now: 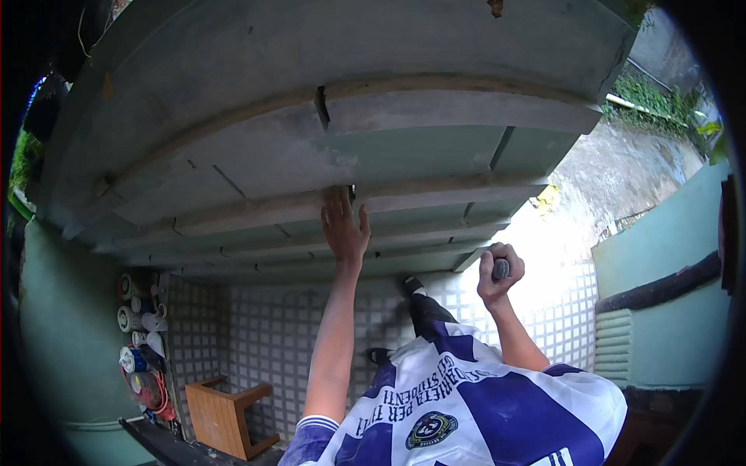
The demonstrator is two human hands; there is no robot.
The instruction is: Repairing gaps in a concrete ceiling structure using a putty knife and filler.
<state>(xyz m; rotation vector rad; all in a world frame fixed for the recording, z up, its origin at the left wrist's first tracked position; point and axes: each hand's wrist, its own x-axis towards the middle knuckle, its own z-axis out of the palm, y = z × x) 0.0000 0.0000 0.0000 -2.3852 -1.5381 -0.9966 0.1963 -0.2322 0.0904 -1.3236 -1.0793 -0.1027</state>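
Note:
In front of me rises a wall of overlapping grey-green boards (pixel 427 151) with pale ledges and dark upright gaps between pieces. My left hand (pixel 342 229) reaches up with its fingers stretched out, the tips at one of the ledges (pixel 443 190), beside a small dark gap. A whitish smear marks the board just above those fingers. Off to the right, my right hand (pixel 500 281) is closed around a dark, round-ended handle (pixel 501 269). The rest of that tool is hidden, so I cannot tell its kind.
A small wooden stool (pixel 220 419) stands at lower left on the tiled floor (pixel 287 326). Near it, several cans, containers and a coiled red cord (pixel 159 396) line the green side wall (pixel 70 311). Bright outdoor ground (pixel 614 155) lies beyond the boards' right end.

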